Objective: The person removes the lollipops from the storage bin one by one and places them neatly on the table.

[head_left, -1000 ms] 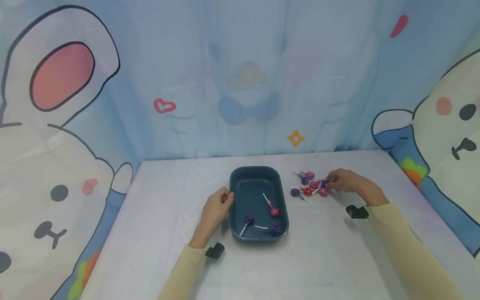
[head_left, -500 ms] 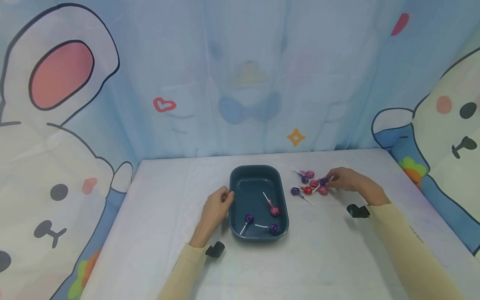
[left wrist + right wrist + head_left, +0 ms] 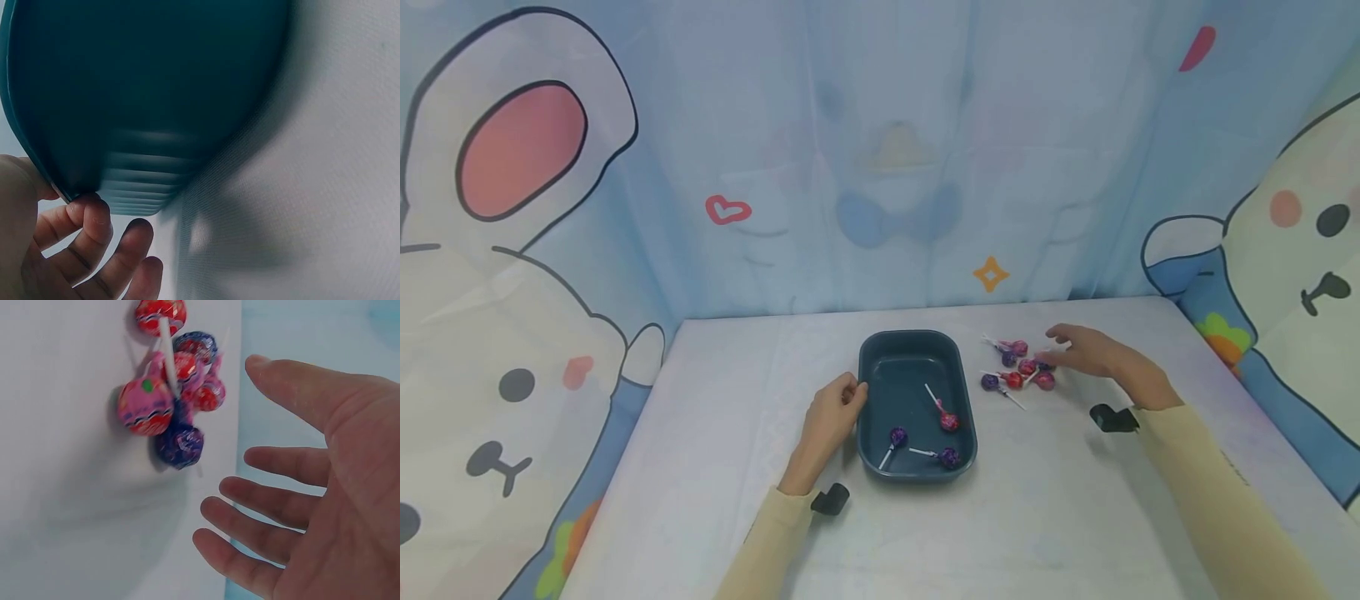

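My left hand (image 3: 832, 417) pinches the left rim of a dark teal rectangular tray (image 3: 895, 343) between thumb and forefinger; the left wrist view shows its ribbed outer wall (image 3: 150, 162). Inside lie a pink lollipop (image 3: 950, 422) and two purple lollipops, one (image 3: 898, 437) at the near left and another (image 3: 951, 457) at the near right. Several red, pink and purple lollipops are heaped to the right of the tray. Over the heap's right side, my right hand (image 3: 1093, 352) is spread with nothing in it. In the right wrist view its fingers are apart from a pink lollipop (image 3: 145, 406) and a purple lollipop (image 3: 180, 446).
A white cloth covers the table (image 3: 730, 400). Behind it hangs a blue curtain (image 3: 760, 125) printed with cartoon rabbits. Each wrist wears a small black camera, one by the left sleeve (image 3: 830, 500) and one by the right sleeve (image 3: 1114, 418).
The right hand's fingers, earlier closed together at a purple lollipop in the heap, have spread and lifted off it. The left hand and the tray have stayed put.
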`<action>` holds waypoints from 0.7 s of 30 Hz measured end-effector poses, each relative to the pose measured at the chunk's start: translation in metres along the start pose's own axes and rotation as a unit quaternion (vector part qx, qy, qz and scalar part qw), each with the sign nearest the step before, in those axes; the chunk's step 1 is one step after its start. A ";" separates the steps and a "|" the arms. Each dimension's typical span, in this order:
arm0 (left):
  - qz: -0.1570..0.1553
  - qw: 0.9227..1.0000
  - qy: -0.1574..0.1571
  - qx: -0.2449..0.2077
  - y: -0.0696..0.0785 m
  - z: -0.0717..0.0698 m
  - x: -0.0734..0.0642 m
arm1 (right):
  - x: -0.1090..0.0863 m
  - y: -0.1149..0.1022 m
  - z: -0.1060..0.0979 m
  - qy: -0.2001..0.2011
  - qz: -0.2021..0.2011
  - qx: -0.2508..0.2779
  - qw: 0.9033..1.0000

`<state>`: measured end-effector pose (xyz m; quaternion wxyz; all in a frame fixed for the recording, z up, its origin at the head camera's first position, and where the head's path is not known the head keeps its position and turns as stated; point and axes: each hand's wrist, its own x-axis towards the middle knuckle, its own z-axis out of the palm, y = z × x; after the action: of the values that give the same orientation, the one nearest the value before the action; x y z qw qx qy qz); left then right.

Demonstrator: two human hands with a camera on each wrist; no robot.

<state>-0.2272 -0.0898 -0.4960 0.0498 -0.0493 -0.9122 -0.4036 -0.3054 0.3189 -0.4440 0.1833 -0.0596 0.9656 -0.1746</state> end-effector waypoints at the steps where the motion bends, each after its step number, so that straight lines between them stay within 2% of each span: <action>1: 0.000 1.000 0.000 0.000 0.000 0.000 0.000 | -0.001 -0.002 0.000 0.001 -0.001 0.001 1.000; 21: 0.007 1.000 0.002 0.000 0.000 0.000 0.000 | -0.005 -0.027 -0.003 0.005 -0.027 -0.008 1.000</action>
<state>-0.2272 -0.0901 -0.4960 0.0541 -0.0549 -0.9117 -0.4035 -0.3002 0.2954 -0.4294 0.1730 -0.0861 0.9659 -0.1725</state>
